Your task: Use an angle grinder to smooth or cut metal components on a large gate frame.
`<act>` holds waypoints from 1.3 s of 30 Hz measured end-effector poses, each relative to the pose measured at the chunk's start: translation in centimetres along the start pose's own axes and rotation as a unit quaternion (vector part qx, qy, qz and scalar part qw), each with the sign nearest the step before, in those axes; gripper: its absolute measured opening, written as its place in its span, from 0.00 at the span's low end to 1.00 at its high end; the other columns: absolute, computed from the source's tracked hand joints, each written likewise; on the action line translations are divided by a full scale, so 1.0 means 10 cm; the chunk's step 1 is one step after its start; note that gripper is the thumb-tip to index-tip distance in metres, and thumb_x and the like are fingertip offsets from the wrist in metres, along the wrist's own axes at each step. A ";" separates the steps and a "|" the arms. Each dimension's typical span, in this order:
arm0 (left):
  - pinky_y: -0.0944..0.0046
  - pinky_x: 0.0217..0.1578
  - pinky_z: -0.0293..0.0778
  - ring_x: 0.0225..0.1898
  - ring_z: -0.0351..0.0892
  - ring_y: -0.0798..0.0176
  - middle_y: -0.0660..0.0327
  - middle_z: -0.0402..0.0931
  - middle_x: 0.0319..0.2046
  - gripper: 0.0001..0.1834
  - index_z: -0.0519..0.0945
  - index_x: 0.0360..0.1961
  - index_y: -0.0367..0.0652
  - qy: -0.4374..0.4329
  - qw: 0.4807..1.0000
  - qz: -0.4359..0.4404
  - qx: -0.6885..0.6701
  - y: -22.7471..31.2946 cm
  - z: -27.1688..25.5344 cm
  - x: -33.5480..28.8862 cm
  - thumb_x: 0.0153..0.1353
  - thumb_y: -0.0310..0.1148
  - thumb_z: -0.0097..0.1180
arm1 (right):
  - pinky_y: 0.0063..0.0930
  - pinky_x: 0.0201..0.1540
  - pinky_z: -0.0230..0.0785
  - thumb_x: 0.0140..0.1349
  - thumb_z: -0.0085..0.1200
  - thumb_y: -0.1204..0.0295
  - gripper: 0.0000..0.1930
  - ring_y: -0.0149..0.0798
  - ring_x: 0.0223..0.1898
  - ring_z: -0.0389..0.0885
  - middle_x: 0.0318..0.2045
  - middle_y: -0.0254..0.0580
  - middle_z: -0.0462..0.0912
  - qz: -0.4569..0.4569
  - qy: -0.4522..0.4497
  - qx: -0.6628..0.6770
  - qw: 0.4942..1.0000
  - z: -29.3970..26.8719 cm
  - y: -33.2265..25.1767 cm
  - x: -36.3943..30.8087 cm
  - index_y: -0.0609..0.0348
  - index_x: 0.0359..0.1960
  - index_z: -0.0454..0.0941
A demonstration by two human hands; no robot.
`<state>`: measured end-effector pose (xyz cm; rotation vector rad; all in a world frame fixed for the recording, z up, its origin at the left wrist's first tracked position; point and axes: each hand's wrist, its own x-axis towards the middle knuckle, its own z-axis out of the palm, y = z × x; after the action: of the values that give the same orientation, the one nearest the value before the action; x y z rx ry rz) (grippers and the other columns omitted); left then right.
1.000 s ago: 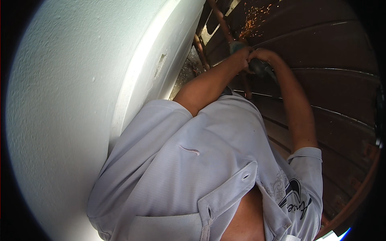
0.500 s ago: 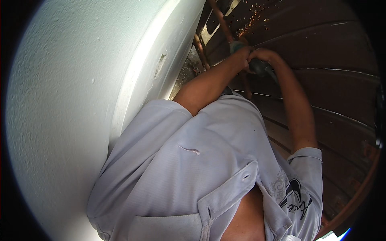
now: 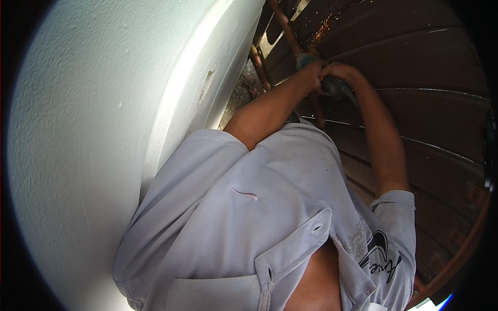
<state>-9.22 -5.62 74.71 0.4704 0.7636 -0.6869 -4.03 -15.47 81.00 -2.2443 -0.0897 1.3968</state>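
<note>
Both hands are wrapped around an angle grinder (image 3: 336, 89), a dark-bodied tool with a green front part and a cord at its rear. My left hand (image 3: 315, 72) grips it toward the green front end. Just to the right, my right hand (image 3: 340, 70) closes over the dark rear body, its fingers partly hidden. Orange sparks (image 3: 322, 30) spray up and away from the grinder's far end. The disc is too small and dim to make out clearly. Next to the tool's head runs a reddish-brown metal bar (image 3: 286, 27).
A pale textured wall (image 3: 93, 114) rises close along my left side. On the right stand dark brown metal panels (image 3: 430, 114) with bright gaps between them. A second rusty bar (image 3: 259, 66) lies near the wall's foot, and a reddish frame edge (image 3: 456, 259) curves at lower right.
The spray of sparks looks thinner and has shifted slightly. My hands and the angle grinder stay in nearly the same place.
</note>
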 end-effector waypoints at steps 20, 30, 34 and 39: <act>0.27 0.56 0.54 0.59 0.65 0.44 0.51 0.69 0.58 0.26 0.68 0.57 0.43 -0.016 1.000 0.007 -0.004 0.02 -0.05 0.11 0.60 0.44 0.51 | 0.31 0.35 0.74 0.43 0.63 0.64 0.21 0.38 0.29 0.82 0.32 0.45 0.84 0.004 -0.007 -0.011 1.000 -0.01 -0.04 0.01 0.66 0.37 0.81; 0.29 0.56 0.55 0.59 0.66 0.45 0.51 0.69 0.58 0.25 0.68 0.57 0.42 0.006 1.000 -0.005 -0.004 0.01 -0.02 0.13 0.61 0.44 0.50 | 0.31 0.35 0.74 0.43 0.63 0.65 0.20 0.38 0.29 0.82 0.32 0.45 0.84 -0.008 0.015 -0.031 0.999 -0.05 0.01 0.08 0.66 0.37 0.81; 0.28 0.57 0.54 0.59 0.66 0.44 0.51 0.69 0.58 0.26 0.68 0.57 0.43 -0.012 1.000 0.002 -0.002 0.02 -0.04 0.11 0.62 0.45 0.49 | 0.32 0.35 0.74 0.41 0.64 0.63 0.22 0.39 0.30 0.82 0.33 0.45 0.84 0.000 -0.001 -0.023 1.000 -0.04 -0.07 -0.01 0.65 0.38 0.81; 0.27 0.57 0.54 0.59 0.66 0.44 0.51 0.68 0.59 0.26 0.68 0.57 0.43 -0.030 0.999 0.015 0.011 0.00 -0.01 0.09 0.62 0.45 0.49 | 0.32 0.35 0.74 0.43 0.63 0.63 0.21 0.38 0.30 0.82 0.33 0.45 0.85 -0.017 0.009 -0.025 0.999 -0.06 -0.02 0.01 0.66 0.37 0.82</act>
<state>-8.73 -5.91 73.95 0.4782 0.6918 -0.6782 -3.47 -15.53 81.23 -2.2854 -0.1590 1.3700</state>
